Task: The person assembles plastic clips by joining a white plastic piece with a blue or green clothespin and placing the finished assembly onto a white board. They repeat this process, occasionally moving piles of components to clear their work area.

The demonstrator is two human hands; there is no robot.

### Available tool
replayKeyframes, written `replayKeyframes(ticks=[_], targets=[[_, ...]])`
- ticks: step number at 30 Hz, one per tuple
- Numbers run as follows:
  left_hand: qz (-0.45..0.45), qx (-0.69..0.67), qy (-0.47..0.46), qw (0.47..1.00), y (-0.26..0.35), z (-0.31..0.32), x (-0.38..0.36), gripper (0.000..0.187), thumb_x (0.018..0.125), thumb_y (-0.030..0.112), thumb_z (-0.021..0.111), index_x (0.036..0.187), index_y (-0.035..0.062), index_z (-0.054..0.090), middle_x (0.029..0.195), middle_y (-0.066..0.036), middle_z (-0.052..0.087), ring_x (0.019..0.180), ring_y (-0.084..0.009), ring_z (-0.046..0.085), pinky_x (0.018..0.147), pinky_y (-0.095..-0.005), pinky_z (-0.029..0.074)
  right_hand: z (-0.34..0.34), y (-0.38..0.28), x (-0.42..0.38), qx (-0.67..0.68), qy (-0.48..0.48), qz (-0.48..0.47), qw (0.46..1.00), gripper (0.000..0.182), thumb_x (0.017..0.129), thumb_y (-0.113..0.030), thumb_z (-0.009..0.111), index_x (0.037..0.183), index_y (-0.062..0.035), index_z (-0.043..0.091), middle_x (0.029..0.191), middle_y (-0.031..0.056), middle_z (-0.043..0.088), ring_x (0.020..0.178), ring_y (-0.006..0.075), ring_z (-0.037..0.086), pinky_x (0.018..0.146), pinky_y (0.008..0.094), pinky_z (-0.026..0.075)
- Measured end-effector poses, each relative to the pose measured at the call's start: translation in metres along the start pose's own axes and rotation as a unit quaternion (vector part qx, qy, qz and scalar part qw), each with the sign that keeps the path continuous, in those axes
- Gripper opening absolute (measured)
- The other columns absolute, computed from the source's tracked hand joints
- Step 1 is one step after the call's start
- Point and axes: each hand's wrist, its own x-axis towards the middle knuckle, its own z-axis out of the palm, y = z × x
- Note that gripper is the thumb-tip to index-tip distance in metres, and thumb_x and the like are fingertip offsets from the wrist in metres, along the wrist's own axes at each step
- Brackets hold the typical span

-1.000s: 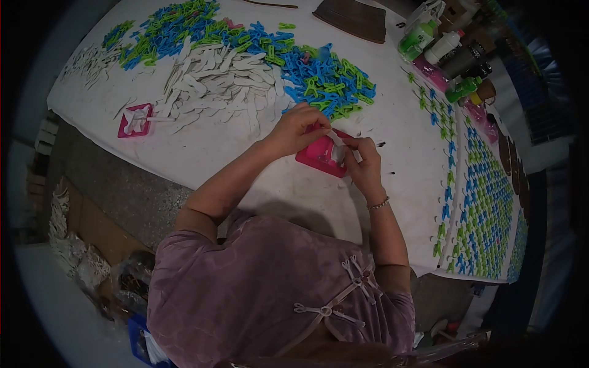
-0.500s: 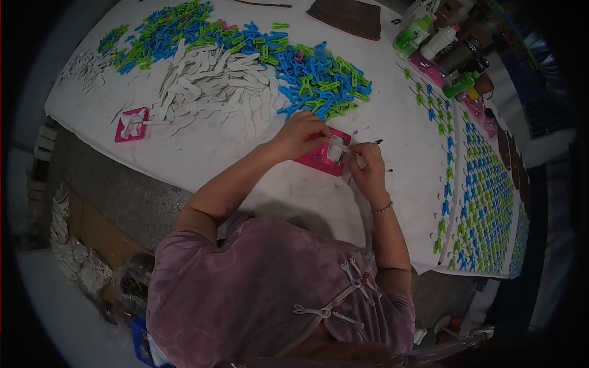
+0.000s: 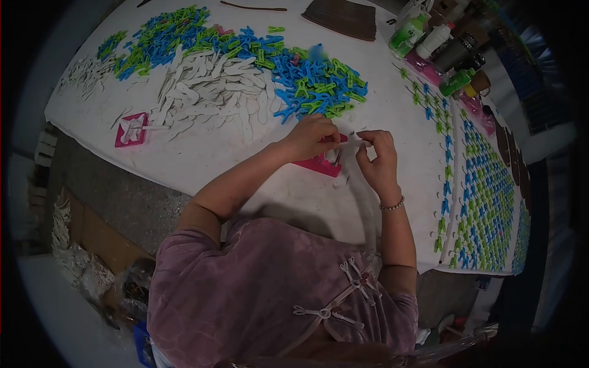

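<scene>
My left hand (image 3: 311,138) is closed over a pink tray (image 3: 318,164), its fingertips pinching one end of a thin white strip (image 3: 352,144). At the strip's other end, my right hand (image 3: 381,158) pinches it between thumb and fingers. The strip is stretched roughly level between the two hands, just above the tray's right edge. White material shows inside the tray, partly hidden by my left hand. Behind my hands lies a heap of blue and green clothespins (image 3: 322,83). Left of that heap is a pile of flat, white, elongated pieces (image 3: 211,89).
A second pink tray (image 3: 140,142) holds white paste and a white stick. Clothespins stand in rows along the right side (image 3: 485,202). Bottles (image 3: 408,35) and a dark flat panel (image 3: 339,18) are at the far side. The white table's front edge borders my body.
My right hand has moved up and slightly right, away from the tray. My left hand has shifted slightly right. The white strip now spans the gap between my hands.
</scene>
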Motion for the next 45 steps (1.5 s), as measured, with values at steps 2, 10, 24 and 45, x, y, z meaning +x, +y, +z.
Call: replayKeyframes(ticks=[2, 10, 24, 45], targets=[[-0.004, 0.002, -0.011, 1.000, 0.000, 0.002, 0.002, 0.008, 0.073, 0.014, 0.071, 0.075, 0.0120, 0.063, 0.073, 0.000, 0.059, 0.075, -0.0212, 0.054, 0.076, -0.0347, 0.040, 0.001, -0.002, 0.005, 0.033, -0.012, 0.020, 0.999, 0.023, 0.072, 0.005, 0.060, 0.093, -0.0040, 0.060, 0.088, 0.0079, 0.059, 0.081, 0.0224, 0.054, 0.073, 0.0326, 0.046], [-0.013, -0.065, 0.005, 0.998, -0.001, 0.003, 0.002, 0.011, 0.074, 0.014, 0.072, 0.080, 0.0097, 0.064, 0.081, -0.001, 0.062, 0.080, -0.0204, 0.055, 0.079, -0.0340, 0.039, 0.034, 0.014, -0.012, 0.321, -0.018, 0.194, 0.927, 0.038, 0.077, 0.005, 0.064, 0.112, -0.0060, 0.054, 0.097, 0.0008, 0.055, 0.087, 0.0102, 0.050, 0.078, 0.0247, 0.044], [0.004, -0.030, 0.024, 0.999, 0.023, -0.037, 0.008, 0.022, 0.075, 0.012, 0.070, 0.093, 0.0127, 0.057, 0.085, 0.000, 0.060, 0.083, -0.0193, 0.055, 0.083, -0.0341, 0.038, 0.059, 0.008, -0.015, 0.241, -0.056, 0.208, 0.946, 0.032, 0.077, -0.005, 0.064, 0.108, -0.0035, 0.054, 0.090, 0.0043, 0.054, 0.080, 0.0137, 0.052, 0.073, 0.0271, 0.045], [-0.055, -0.039, -0.004, 0.998, -0.001, -0.013, -0.007, 0.022, 0.067, 0.010, 0.069, 0.087, 0.0091, 0.059, 0.077, -0.003, 0.063, 0.074, -0.0229, 0.055, 0.070, -0.0364, 0.043, 0.034, 0.027, -0.028, 0.101, -0.072, 0.126, 0.984, 0.028, 0.070, -0.001, 0.065, 0.098, -0.0041, 0.058, 0.090, 0.0089, 0.061, 0.079, 0.0228, 0.055, 0.072, 0.0340, 0.045]])
